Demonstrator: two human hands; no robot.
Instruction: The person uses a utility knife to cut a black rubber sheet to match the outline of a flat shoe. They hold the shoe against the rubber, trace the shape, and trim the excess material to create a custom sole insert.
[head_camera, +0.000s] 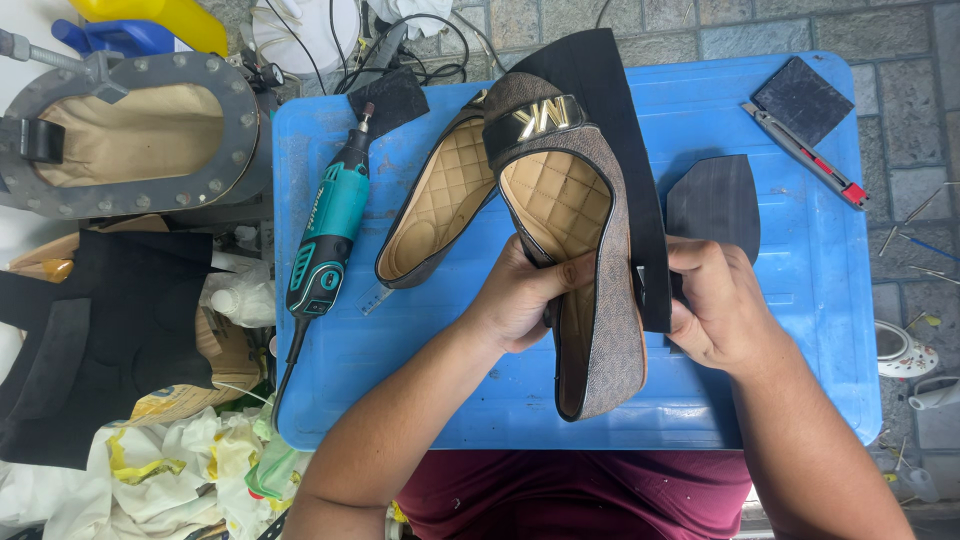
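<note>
Head view, looking straight down: the left hand (525, 295) has its fingers curled around the side of a brown patterned flat shoe with a quilted tan insole (580, 240), thumb pressed over the rim into the opening. The right hand (715, 305) pinches the edge of a long black rubber sheet (620, 130) between thumb and bent fingers, holding it tight against the shoe's right side. Shoe and sheet are both lifted above the middle of a blue plastic table top (800, 330), toe pointing away from the person. A gold metal emblem (540, 118) sits across the toe; not reading it out.

Just left of the held shoe, the matching second brown flat shoe (435, 205) lies on the table, partly tucked under the first. Further left there's a teal and black rotary tool (328, 230) lying near the table's left edge, bit pointing away. Behind the right hand is a black rubber sole-shaped cutout (715, 200), and up in the far right corner a small black rubber square (800, 98) with a red and grey utility knife (808, 155) just beside it.

Room-wise, the near strip of table and the right side are bare blue. Off the left edge it's crowded: a grey round metal press frame with a tan pad (130, 135), black scraps and crumpled white plastic bags (170, 470).
</note>
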